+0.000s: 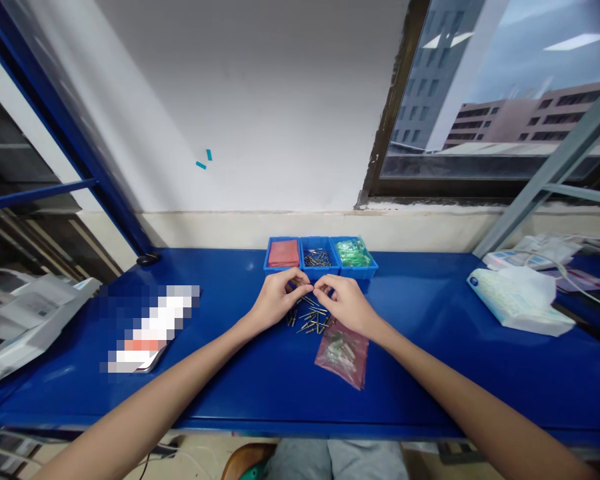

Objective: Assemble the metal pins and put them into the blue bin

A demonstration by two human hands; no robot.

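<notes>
The left hand (280, 298) and the right hand (349, 301) are meeting over the tabletop (235, 393), fingertips bunching close together; whether either grip is grasping anything, I cannot tell. Loose metal pins (311, 326) are lying just under and nearer than the fingers. A red bag (341, 357) with small packets showing through is resting on the near side, by the right wrist. Three blue bins (359, 272) are standing in a row beyond the hands, the middle one holding more pins.
</notes>
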